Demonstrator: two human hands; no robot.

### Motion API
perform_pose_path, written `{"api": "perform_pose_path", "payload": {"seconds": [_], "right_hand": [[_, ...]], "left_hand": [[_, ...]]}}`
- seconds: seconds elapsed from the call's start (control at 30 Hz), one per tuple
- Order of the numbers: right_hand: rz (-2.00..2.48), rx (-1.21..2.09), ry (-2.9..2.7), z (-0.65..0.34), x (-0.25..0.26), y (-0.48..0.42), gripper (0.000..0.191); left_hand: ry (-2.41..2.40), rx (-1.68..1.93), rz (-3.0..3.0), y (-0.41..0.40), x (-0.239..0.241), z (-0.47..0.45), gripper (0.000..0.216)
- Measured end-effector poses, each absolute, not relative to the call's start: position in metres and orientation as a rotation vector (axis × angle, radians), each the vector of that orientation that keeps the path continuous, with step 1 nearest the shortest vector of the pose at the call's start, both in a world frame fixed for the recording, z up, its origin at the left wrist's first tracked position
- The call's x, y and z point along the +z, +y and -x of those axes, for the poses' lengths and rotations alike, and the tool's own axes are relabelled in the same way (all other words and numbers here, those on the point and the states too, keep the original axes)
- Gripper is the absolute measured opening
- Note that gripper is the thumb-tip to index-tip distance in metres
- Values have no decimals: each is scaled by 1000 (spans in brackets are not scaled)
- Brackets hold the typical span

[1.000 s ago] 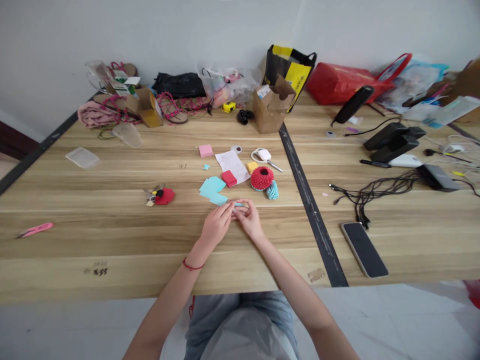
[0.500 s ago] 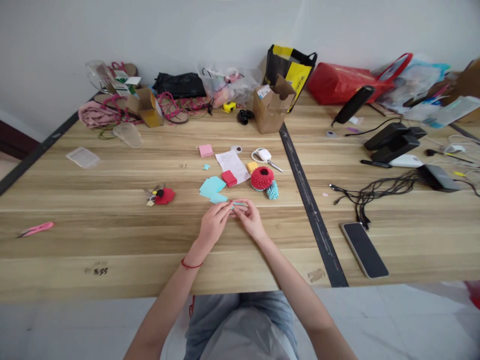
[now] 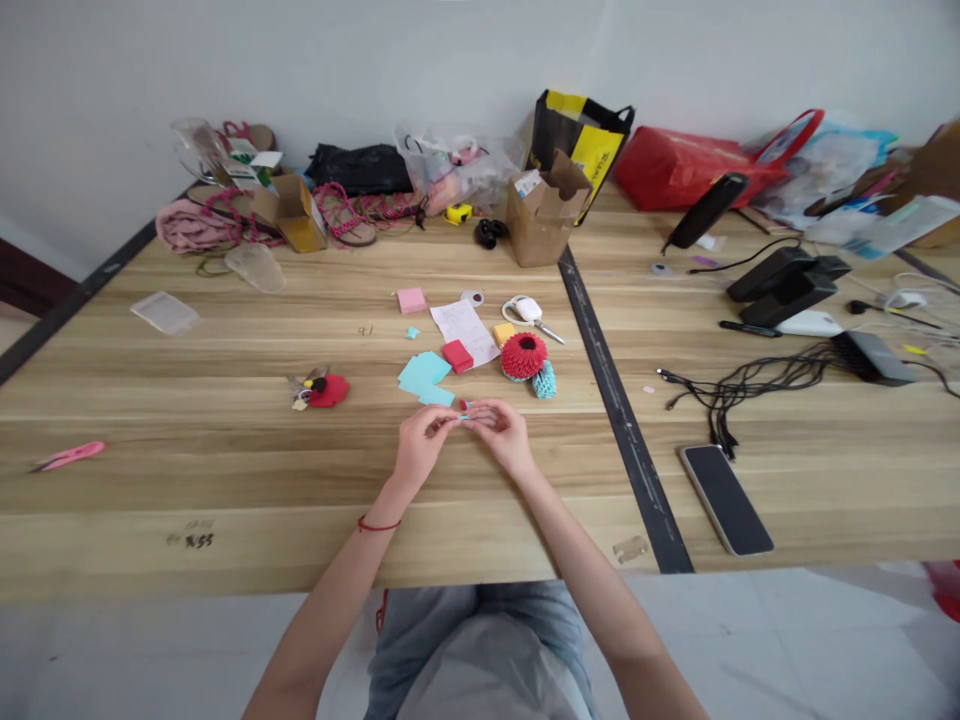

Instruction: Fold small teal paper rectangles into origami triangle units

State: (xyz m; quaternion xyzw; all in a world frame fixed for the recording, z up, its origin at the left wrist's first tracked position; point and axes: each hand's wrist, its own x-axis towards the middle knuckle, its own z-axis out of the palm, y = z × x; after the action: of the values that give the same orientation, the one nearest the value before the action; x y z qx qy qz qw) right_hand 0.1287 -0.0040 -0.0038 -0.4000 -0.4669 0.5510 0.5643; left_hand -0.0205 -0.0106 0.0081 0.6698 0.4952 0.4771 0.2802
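Observation:
My left hand [image 3: 421, 440] and my right hand [image 3: 502, 432] meet over the table, each pinching a small piece of light blue paper [image 3: 464, 417] between thumb and fingers. Most of that piece is hidden by the fingertips. Just beyond them lie loose light blue paper pieces [image 3: 424, 376], and a tiny folded light blue piece [image 3: 412, 333] sits further back. A red paper stack [image 3: 457, 355] rests on a white written sheet [image 3: 461, 325]. To the right stands a red and light blue folded-paper model [image 3: 523, 357], with a yellow paper stack [image 3: 503, 334] behind it.
White-handled scissors [image 3: 534, 312] and a pink paper stack [image 3: 411, 300] lie further back. Keys with a red tag [image 3: 328, 391] and pink snips [image 3: 71, 457] are on the left. A phone [image 3: 726, 500] and black cables [image 3: 727, 385] lie right of the dark strip [image 3: 622, 410].
The fingers of my left hand have drawn back and curled, and the light blue paper between my hands shows less. The things on the table have stayed put.

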Motion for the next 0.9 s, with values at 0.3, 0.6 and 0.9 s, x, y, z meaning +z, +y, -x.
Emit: {"api": "perform_pose_path", "payload": {"seconds": [0.3, 0.6, 0.9], "right_hand": [[852, 1431, -1037, -131, -1, -1, 20], [819, 1489, -940, -132, 0, -2, 20], [883, 1606, -852, -130, -6, -4, 15]], "left_hand": [[1177, 1320, -1651, -11, 10, 19, 8], [1226, 1268, -1592, -12, 6, 17, 11], [1249, 1256, -1554, -13, 5, 15, 14]]}}
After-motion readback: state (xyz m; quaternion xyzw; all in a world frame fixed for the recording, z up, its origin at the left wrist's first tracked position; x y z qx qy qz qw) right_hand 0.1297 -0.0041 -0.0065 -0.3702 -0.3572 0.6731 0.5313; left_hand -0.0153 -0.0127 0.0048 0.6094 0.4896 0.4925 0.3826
